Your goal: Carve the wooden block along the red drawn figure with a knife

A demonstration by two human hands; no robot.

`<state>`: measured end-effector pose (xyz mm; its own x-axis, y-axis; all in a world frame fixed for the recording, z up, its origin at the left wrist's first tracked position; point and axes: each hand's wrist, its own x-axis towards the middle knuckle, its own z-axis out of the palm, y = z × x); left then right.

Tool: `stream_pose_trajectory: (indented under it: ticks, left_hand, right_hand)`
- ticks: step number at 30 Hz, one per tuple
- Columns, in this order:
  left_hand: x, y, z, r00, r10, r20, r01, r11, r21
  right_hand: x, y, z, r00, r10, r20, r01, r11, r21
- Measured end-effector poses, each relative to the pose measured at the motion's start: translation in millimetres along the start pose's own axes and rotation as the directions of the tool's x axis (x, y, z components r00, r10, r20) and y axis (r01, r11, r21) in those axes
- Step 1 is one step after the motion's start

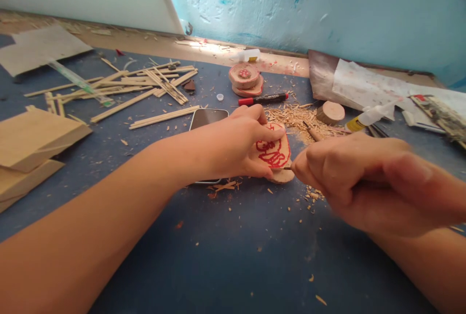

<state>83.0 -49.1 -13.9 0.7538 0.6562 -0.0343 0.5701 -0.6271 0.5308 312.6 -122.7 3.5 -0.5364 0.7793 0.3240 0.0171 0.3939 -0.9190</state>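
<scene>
Left hand: your left hand (236, 144) sits at the middle of the frame, fingers curled around the disc (274, 153), thumb under its lower edge and fingertips pressed on its top edge.
Right hand: your right hand (349, 173) is right of centre, fingers bunched tight around a thin tool (287, 168) whose tip just shows at the disc's lower right edge; most of the tool is hidden in your fist.
Disc: a flat wooden slice with a red drawing on its face, tilted up toward you, resting on the blue table (233, 256) just right of centre.
Phone: a dark phone (207, 117) lies flat behind your left wrist, partly hidden by it.
Marker: a red-capped black marker (262, 99) lies above the disc, well clear of your hands.
Stack: two wooden slices (244, 80) are stacked at upper centre, the top one marked in red.
Shavings: a heap of shavings (296, 117) lies just behind the disc, with loose chips scattered below your hands.
Round block: a small wood block (330, 112) stands right of the shavings.
Glue: a bottle (367, 117) lies on its side at upper right, beside the papers (371, 83).
Sticks: thin sticks (145, 86) are strewn across the upper left.
Boards: cardboard pieces (32, 144) are stacked at the left edge.
</scene>
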Motion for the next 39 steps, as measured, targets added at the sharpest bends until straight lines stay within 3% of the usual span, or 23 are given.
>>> stream_pose_trajectory:
  ticks: [3,5,7,9,16,22,25,29,32,34,36,39]
  left_hand:
    - [0,0,-0.2,1.000,0.017,-0.011,-0.017,1.000,0.010]
    - [-1,-1,-0.1,1.000,0.029,-0.012,-0.029,0.999,0.016]
    - [-1,-1,0.4,1.000,0.030,-0.007,-0.030,1.000,0.009]
    - [-1,-1,1.1,0.999,0.034,-0.007,-0.034,0.999,-0.013]
    - [-3,-3,2.2,1.000,0.018,0.001,-0.018,0.998,-0.068]
    - [-7,-12,4.2,0.990,0.138,-0.025,-0.140,0.983,-0.123]
    - [-8,-14,4.4,0.990,0.143,0.001,-0.142,0.984,-0.106]
    - [-10,-15,2.8,0.993,0.110,0.051,-0.102,0.984,-0.145]
    - [-11,-16,1.0,0.994,0.093,0.062,-0.080,0.979,-0.185]
    - [-12,-16,-0.4,0.995,0.076,0.066,-0.062,0.979,-0.192]
    - [-13,-15,-1.7,0.996,0.073,0.060,-0.061,0.981,-0.186]
    - [-13,-13,-3.4,0.995,0.094,0.044,-0.085,0.981,-0.175]
  right_hand:
    - [1,2,9,0.998,-0.043,-0.043,0.041,0.998,-0.050]
    - [5,10,10,0.998,0.000,-0.068,0.004,0.998,0.060]
    - [8,20,9,0.980,0.034,-0.197,0.021,0.962,0.271]
    - [10,28,7,0.978,0.037,-0.203,0.031,0.946,0.321]
    - [9,27,-1,0.998,0.023,-0.064,-0.001,0.947,0.322]
    - [9,26,-13,0.996,0.068,-0.063,-0.045,0.947,0.317]
    - [3,26,-20,0.990,0.126,-0.070,-0.099,0.946,0.309]
    - [-7,15,-28,0.964,0.198,-0.179,-0.192,0.980,0.052]
    - [-12,1,-41,0.955,0.202,-0.217,-0.259,0.924,-0.281]
    - [-12,-5,-53,0.977,0.179,-0.120,-0.215,0.820,-0.530]
    - [-12,-7,-62,0.988,0.152,0.027,-0.088,0.700,-0.709]
    - [-13,-3,-68,0.959,0.177,0.220,0.075,0.591,-0.803]
